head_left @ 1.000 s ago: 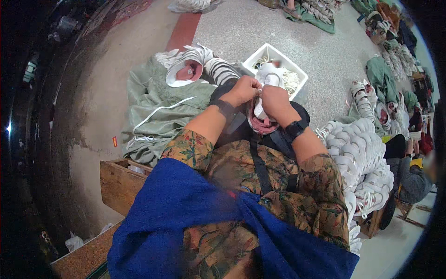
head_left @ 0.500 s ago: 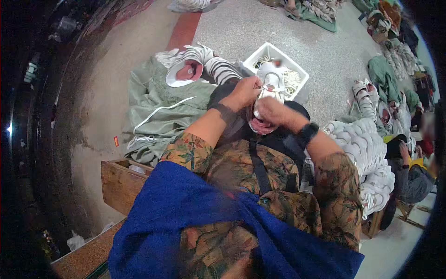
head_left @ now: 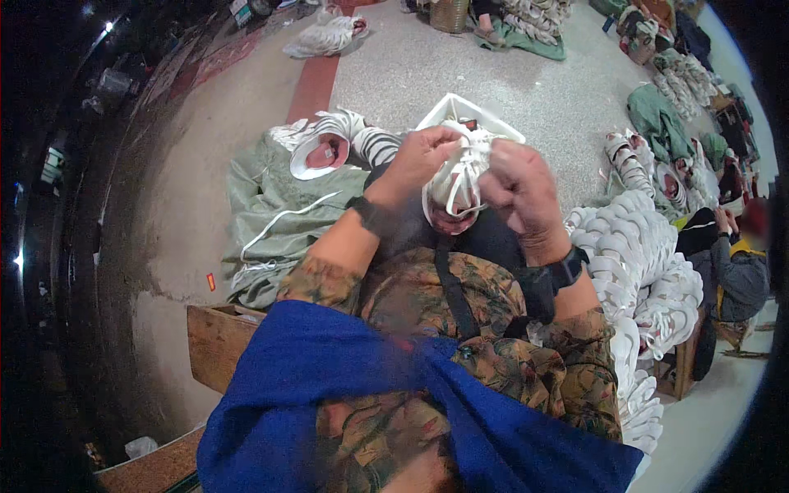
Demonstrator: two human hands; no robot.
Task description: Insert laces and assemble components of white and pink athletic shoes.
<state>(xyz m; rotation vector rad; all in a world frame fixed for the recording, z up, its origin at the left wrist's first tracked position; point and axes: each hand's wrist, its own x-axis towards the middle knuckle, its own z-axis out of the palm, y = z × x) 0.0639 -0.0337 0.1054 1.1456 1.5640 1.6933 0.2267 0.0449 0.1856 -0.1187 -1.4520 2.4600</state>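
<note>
The white shoe (head_left: 454,185) is held up in front of the person's chest, between both hands, just on the near side of the white tray (head_left: 460,107) that stands on the floor. Its long axis runs roughly from the tray toward the body, with the reddish opening at the near, lower end and the laced front pointing away.

The left hand (head_left: 419,156) closes over the shoe's left flank and upper laces, fingers curled onto it. The right hand (head_left: 518,185) sits on the shoe's right side as a closed fist; it seems to pinch a lace, though the strand itself is too fine to make out. Both grips are touching the shoe, neither clearly nearer.

Against the earlier frames, the shoe has risen and come closer to the body, away from the tray, and the right hand has drawn outward to the right, as if tightening the lacing.

Left of the tray lies a green cloth (head_left: 279,214) with more shoes; right of it, a heap of white shoes (head_left: 641,263).
</note>
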